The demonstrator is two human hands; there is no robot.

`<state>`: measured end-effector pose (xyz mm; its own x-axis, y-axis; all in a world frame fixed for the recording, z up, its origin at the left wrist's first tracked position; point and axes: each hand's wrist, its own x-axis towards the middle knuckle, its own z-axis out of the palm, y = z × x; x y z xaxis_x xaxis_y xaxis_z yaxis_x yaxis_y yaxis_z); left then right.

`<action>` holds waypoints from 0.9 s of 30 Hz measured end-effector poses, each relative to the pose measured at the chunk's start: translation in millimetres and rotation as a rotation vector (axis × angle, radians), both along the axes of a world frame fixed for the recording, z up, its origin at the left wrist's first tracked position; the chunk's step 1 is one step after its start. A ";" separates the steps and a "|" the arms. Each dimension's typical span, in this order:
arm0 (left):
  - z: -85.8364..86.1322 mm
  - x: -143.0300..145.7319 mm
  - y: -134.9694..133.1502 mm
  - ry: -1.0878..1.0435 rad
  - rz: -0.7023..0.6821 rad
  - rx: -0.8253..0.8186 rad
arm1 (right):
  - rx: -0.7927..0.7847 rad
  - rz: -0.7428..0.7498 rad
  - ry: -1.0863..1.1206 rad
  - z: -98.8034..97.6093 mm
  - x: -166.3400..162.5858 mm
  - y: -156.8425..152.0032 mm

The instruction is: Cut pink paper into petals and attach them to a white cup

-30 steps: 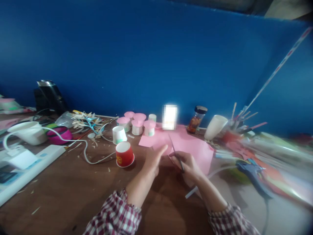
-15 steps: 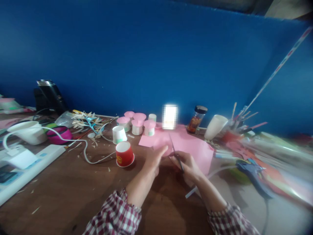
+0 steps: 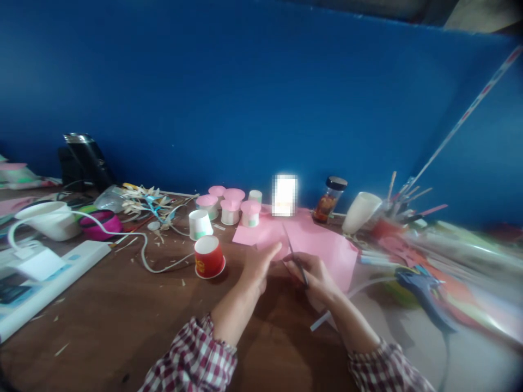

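My left hand (image 3: 259,269) is closed on a piece of pink paper (image 3: 271,237), its thumb lying along the top. My right hand (image 3: 317,276) grips a pair of scissors (image 3: 301,267), whose dark blade points away from me at the paper's right edge. Whether the blades are apart cannot be made out. Beneath and beyond both hands lies a larger pink sheet (image 3: 329,242). To the left stand an upturned red paper cup (image 3: 209,259) and a white paper cup (image 3: 199,225). Several small cups with pink paper tops (image 3: 250,211) sit behind them.
A power strip (image 3: 81,267) with a charger and white cable (image 3: 144,256) occupies the left. At the back are a black-lidded jar (image 3: 330,200) and a tilted white cup (image 3: 362,212). A blue glue gun (image 3: 425,291) lies at right. A blue wall (image 3: 245,98) rises behind the table.
The view has shifted very slightly. Both hands keep nearly the same position and hold on the pink paper and scissors.
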<state>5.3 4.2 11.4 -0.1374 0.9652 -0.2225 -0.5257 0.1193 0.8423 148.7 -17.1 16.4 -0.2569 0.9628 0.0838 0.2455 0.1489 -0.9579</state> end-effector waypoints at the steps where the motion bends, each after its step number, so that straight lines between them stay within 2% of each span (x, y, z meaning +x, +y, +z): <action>1: -0.4 0.0 0.1 -0.003 -0.004 0.002 | -0.005 -0.002 0.006 -0.3 0.0 0.2; 10: 7.3 -0.4 -3.0 -0.001 0.037 -0.036 | -0.003 0.002 -0.012 -2.6 1.6 1.1; 16: 4.2 -0.9 -0.2 0.038 0.076 -0.042 | -0.021 -0.002 -0.007 1.2 -0.6 0.0; 22: 2.1 -0.2 -0.3 0.047 0.048 -0.036 | -0.065 -0.013 0.021 4.9 -4.0 -2.1; 27: 0.8 -0.5 -1.4 0.032 -0.003 0.010 | -0.043 -0.001 0.019 4.0 -2.3 -1.5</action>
<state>4.8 2.8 12.2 -0.1418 0.9677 -0.2086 -0.4978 0.1124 0.8600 146.4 -18.6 20.3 -0.2550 0.9658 0.0471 0.2270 0.1071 -0.9680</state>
